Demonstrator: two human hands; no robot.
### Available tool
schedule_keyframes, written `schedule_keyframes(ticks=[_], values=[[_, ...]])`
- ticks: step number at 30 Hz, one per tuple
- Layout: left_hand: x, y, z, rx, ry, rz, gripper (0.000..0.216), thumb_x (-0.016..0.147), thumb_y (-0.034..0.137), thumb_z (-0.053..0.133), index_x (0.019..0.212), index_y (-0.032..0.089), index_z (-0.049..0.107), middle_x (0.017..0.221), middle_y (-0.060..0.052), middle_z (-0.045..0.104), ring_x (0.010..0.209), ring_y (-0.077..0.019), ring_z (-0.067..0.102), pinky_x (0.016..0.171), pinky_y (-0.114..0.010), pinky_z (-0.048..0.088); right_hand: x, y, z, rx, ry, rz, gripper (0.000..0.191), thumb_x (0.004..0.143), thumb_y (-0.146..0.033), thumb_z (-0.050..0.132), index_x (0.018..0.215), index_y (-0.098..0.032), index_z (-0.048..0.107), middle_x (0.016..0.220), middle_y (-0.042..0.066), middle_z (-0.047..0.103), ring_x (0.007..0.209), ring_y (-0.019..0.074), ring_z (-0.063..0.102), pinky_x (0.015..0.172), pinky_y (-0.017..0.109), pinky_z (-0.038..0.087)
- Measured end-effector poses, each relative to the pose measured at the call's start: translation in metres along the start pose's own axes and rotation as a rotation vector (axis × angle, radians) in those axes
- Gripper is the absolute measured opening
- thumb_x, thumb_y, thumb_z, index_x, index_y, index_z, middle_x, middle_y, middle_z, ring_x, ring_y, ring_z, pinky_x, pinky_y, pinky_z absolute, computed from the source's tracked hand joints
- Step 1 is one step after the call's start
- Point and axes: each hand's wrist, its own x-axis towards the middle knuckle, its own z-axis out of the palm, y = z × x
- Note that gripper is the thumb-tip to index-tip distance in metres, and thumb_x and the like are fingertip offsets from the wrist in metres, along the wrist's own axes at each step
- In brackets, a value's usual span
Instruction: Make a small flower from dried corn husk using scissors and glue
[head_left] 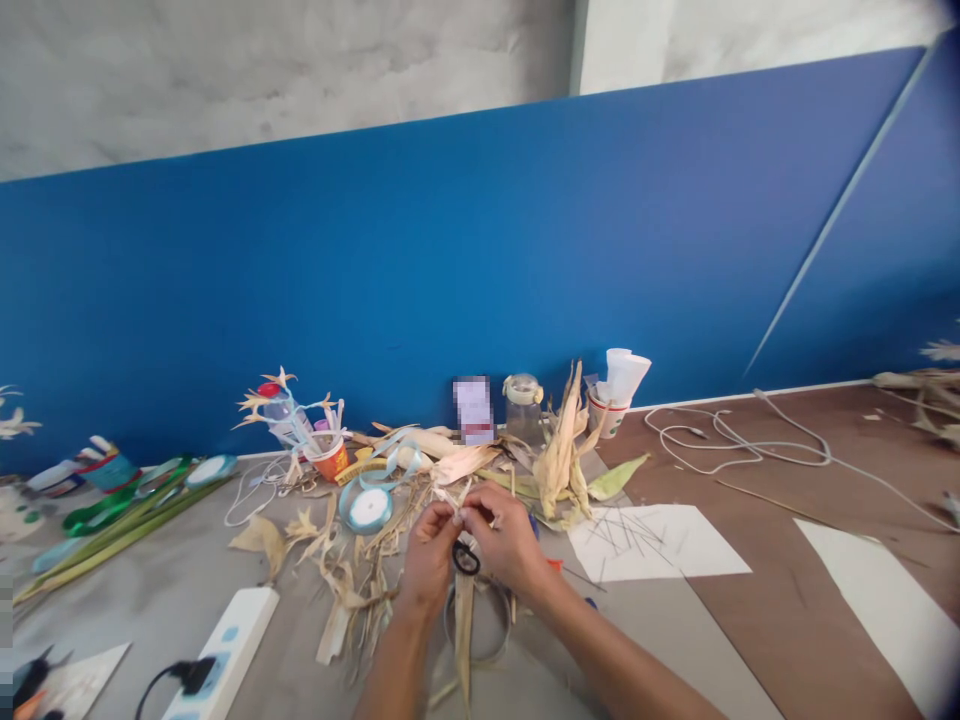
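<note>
My left hand (426,560) and my right hand (504,530) meet over the middle of the table, fingers closed in a pinch. Between their fingertips is a small pale strip of dried corn husk (450,495), its ends sticking up past the fingers. Just below the hands lies a black ring-shaped thing (466,558), its kind unclear. Under my wrists there is a long husk strip (463,640) across a round, clear-looking ring (504,625). A spool of light blue ribbon (370,510) sits left of my left hand, near scattered husk scraps (337,590).
A white power strip (238,630) lies at the front left. Behind the hands stand a glass jar (523,410), upright dried husks (561,450) and a paper cup (606,415). Thin wires rest on white paper (690,545) at right; a white cable (739,445) lies beyond.
</note>
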Motion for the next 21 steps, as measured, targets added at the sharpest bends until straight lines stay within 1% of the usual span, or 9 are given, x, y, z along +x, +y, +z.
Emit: schedule_keyframes(ticks=[3, 5, 7, 9, 12, 16, 18, 21], values=[[0.002, 0.0, -0.002, 0.042, -0.011, 0.016, 0.015, 0.064, 0.026, 0.073, 0.068, 0.017, 0.061, 0.065, 0.002, 0.061, 0.065, -0.0119, 0.053, 0.067, -0.024, 0.04, 0.0, -0.001, 0.0, -0.008, -0.015, 0.007, 0.014, 0.072, -0.008, 0.051, 0.066, -0.017, 0.06, 0.069, 0.001, 0.056, 0.071, 0.0149, 0.053, 0.067, 0.025, 0.04], [0.003, 0.001, -0.002, 0.081, -0.002, 0.028, 0.016, 0.063, 0.026, 0.073, 0.067, 0.017, 0.061, 0.064, 0.002, 0.061, 0.065, -0.0119, 0.053, 0.067, -0.023, 0.041, -0.002, -0.003, 0.003, -0.016, 0.002, 0.02, 0.015, 0.073, -0.008, 0.05, 0.064, -0.017, 0.059, 0.069, 0.002, 0.055, 0.07, 0.0152, 0.053, 0.066, 0.025, 0.04], [0.003, 0.002, -0.003, 0.126, 0.032, 0.049, 0.018, 0.062, 0.028, 0.073, 0.067, 0.017, 0.061, 0.064, 0.002, 0.061, 0.064, -0.0124, 0.054, 0.065, -0.024, 0.042, -0.005, -0.004, 0.008, -0.012, 0.041, 0.033, 0.017, 0.075, -0.008, 0.048, 0.067, -0.017, 0.06, 0.071, 0.003, 0.056, 0.072, 0.0157, 0.053, 0.067, 0.026, 0.041], [0.002, 0.004, -0.002, 0.189, 0.079, 0.073, 0.018, 0.06, 0.029, 0.073, 0.066, 0.016, 0.061, 0.063, 0.002, 0.061, 0.063, -0.0132, 0.055, 0.064, -0.024, 0.042, -0.01, -0.004, 0.014, 0.01, 0.072, 0.036, 0.018, 0.076, -0.008, 0.046, 0.074, -0.017, 0.062, 0.076, 0.005, 0.057, 0.075, 0.0166, 0.054, 0.07, 0.027, 0.043], [-0.001, 0.006, 0.0, 0.272, 0.126, 0.122, 0.017, 0.063, 0.03, 0.07, 0.067, 0.017, 0.06, 0.064, 0.001, 0.062, 0.063, -0.014, 0.056, 0.064, -0.025, 0.043, -0.014, -0.005, 0.021, 0.059, 0.094, 0.078, 0.019, 0.076, -0.009, 0.046, 0.078, -0.017, 0.064, 0.082, 0.006, 0.058, 0.079, 0.0176, 0.056, 0.072, 0.029, 0.045], [-0.003, 0.009, 0.002, 0.345, 0.168, 0.197, 0.017, 0.063, 0.031, 0.069, 0.065, 0.017, 0.06, 0.06, 0.002, 0.06, 0.06, -0.0137, 0.054, 0.061, -0.025, 0.043, -0.013, -0.006, 0.019, 0.137, 0.118, 0.121, 0.02, 0.073, -0.01, 0.05, 0.079, -0.018, 0.067, 0.084, 0.006, 0.059, 0.081, 0.0176, 0.057, 0.075, 0.03, 0.046], [-0.002, 0.008, 0.001, 0.346, 0.167, 0.187, 0.019, 0.063, 0.033, 0.07, 0.066, 0.017, 0.061, 0.062, 0.001, 0.061, 0.062, -0.0142, 0.055, 0.063, -0.025, 0.043, -0.011, -0.006, 0.016, 0.174, 0.101, 0.128, 0.02, 0.073, -0.011, 0.051, 0.079, -0.019, 0.068, 0.084, 0.005, 0.061, 0.081, 0.0173, 0.058, 0.074, 0.029, 0.047], [0.001, 0.005, -0.003, 0.267, 0.137, 0.134, 0.022, 0.066, 0.035, 0.068, 0.076, 0.016, 0.064, 0.071, -0.003, 0.065, 0.07, -0.0161, 0.058, 0.07, -0.028, 0.045, -0.007, -0.005, 0.01, 0.206, 0.054, 0.14, 0.02, 0.073, -0.012, 0.052, 0.077, -0.02, 0.07, 0.082, 0.004, 0.062, 0.083, 0.0177, 0.058, 0.074, 0.029, 0.046]])
